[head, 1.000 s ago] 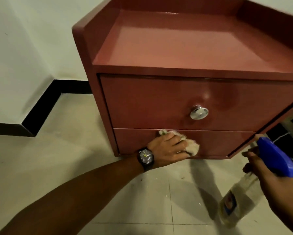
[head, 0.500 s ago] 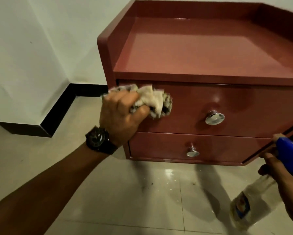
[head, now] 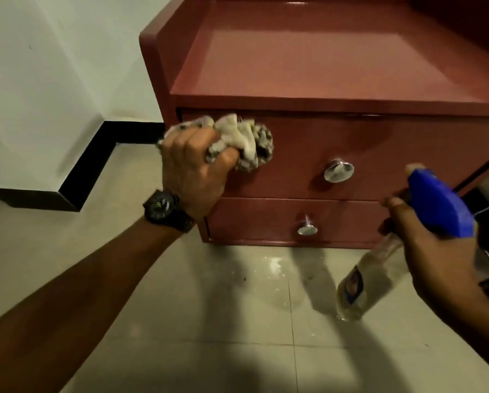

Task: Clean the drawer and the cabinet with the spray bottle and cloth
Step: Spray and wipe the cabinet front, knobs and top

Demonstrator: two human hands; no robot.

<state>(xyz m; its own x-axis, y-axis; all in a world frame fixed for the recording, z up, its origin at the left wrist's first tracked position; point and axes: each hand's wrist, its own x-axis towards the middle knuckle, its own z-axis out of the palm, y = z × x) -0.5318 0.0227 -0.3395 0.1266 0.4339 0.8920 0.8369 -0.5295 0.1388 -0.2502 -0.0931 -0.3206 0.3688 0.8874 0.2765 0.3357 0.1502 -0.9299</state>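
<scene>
Gripping a crumpled pale, grey-patterned cloth (head: 239, 140), the left hand (head: 193, 168) has its fingers curled tight around the bundle and presses it against the upper-left corner of the top drawer front (head: 379, 154) of the small reddish-brown wooden cabinet (head: 308, 61), which stands on the tiled floor (head: 209, 321). A second ago that hand was wiping low on the narrow bottom drawer (head: 266, 219); half a second ago it had already risen to the top drawer, and it has barely shifted since, so the wiping appears to have moved from the lower front to the upper one, with a pass to the right toward the round chrome knob (head: 338, 171) the likely next stroke. The right hand (head: 424, 251) is clamped around the neck of a clear plastic spray bottle with a blue trigger head (head: 441, 205), held off to the right, near the cabinet's lower corner and tilted with its base toward the floor, much as before; it looks idle, not aimed at the drawer. A smaller chrome knob (head: 307, 226) sits on the bottom drawer. The bottle carries a dark blue label (head: 352, 285) with a light patch, but no writing on it can be read. A black wristwatch (head: 164, 207) is on the left wrist; its dial markings are too small to make out.
</scene>
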